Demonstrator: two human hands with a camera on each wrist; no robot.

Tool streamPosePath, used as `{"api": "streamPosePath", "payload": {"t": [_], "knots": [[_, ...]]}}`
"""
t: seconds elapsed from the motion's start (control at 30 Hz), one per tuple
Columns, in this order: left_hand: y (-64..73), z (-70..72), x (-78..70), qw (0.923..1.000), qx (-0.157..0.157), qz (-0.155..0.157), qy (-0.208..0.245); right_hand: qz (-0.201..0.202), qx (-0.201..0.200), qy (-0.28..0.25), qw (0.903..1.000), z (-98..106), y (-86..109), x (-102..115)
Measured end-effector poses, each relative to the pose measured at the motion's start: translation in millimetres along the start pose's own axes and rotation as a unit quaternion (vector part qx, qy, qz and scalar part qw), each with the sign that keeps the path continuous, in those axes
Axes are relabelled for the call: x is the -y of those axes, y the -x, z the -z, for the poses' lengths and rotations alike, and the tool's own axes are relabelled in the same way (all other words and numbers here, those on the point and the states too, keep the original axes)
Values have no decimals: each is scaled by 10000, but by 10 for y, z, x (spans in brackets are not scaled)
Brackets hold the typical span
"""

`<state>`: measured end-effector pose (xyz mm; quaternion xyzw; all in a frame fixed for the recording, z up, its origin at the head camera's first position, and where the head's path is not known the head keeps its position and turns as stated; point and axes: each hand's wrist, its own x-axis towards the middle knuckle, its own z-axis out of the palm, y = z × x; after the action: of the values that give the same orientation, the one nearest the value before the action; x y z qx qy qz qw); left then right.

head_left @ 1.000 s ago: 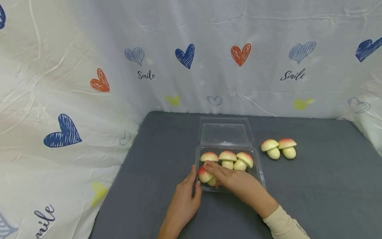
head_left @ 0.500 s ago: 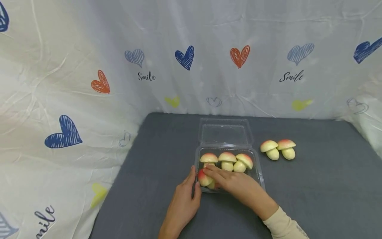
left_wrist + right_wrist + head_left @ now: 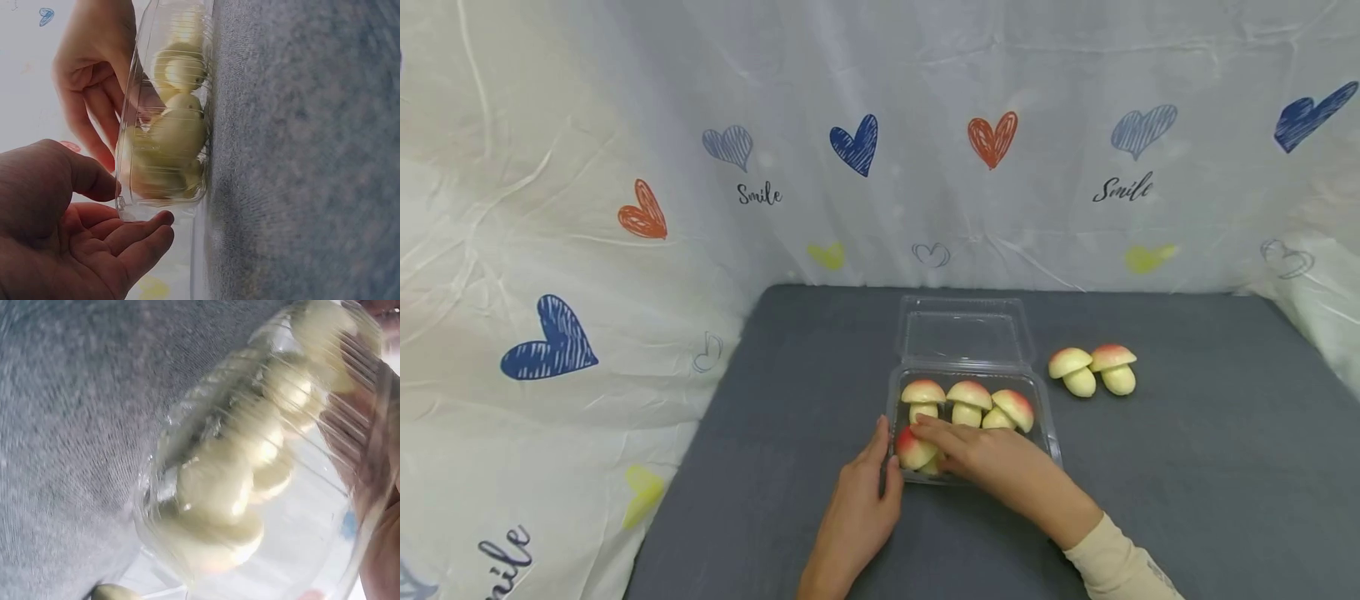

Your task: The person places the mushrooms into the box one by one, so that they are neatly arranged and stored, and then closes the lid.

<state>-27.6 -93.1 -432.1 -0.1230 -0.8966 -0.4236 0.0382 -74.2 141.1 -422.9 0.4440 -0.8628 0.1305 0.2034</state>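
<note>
In the head view a clear plastic clamshell box point(image 3: 1054, 433) lies opened on the dark grey cloth. Three toy mushrooms, including the middle one point(image 3: 969, 395), form its back row. My right hand point(image 3: 1000, 467) reaches over the front wall and grips a red-capped toy mushroom point(image 3: 914, 450) in the front left corner; its fingers partly hide the mushroom. My left hand point(image 3: 859, 508) holds the box's front left corner between thumb and fingers. In the left wrist view the left thumb point(image 3: 94, 181) touches the rim. Through the wall, the right wrist view shows pale mushrooms point(image 3: 219, 481).
Two more toy mushrooms point(image 3: 1078, 371) lie side by side on the cloth point(image 3: 1195, 467), right of the box. The box's lid point(image 3: 966, 333) is folded back flat behind it. A white curtain point(image 3: 925, 192) with printed hearts hangs behind and at the left.
The right hand and the front left mushroom have shifted slightly toward the front, baring more of the stem behind. The left hand stays at the corner. The head view has drifted a little.
</note>
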Motion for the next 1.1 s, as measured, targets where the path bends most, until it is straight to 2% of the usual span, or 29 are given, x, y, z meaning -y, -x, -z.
{"api": "streamPosePath", "payload": {"t": [0.2, 0.27, 0.4, 0.5, 0.67, 0.77, 0.9, 1.0, 1.1], "knots": [[-14, 3, -11, 10000, -64, -70, -10, -389, 55, -521, 9979, 168, 39, -108], [-9, 4, -13, 9999, -73, -66, -37, -497, -87, -635, 9967, 233, 87, -173], [1, 3, -13, 9999, -55, -32, -118, -632, -654, -656, 9937, 375, 224, -361], [-4, -1, -10, 9999, -42, -31, -110, -816, -1104, -450, 9895, 497, 325, -525], [-8, 0, -6, 9999, -70, -45, -127, -1527, -1606, 371, 9744, 683, 547, -726], [4, 4, -3, 9998, -85, -47, -167, -2006, -1649, 688, 9632, 787, 702, -784], [16, 6, 3, 9998, -72, -39, -159, -2547, -1634, 678, 9507, 892, 832, -839], [21, 7, 5, 9999, -72, -32, -145, -2790, -1561, 584, 9457, 930, 887, -887], [26, 11, 5, 9999, -76, -6, -137, -3027, -1285, 481, 9432, 937, 934, -936]]}}
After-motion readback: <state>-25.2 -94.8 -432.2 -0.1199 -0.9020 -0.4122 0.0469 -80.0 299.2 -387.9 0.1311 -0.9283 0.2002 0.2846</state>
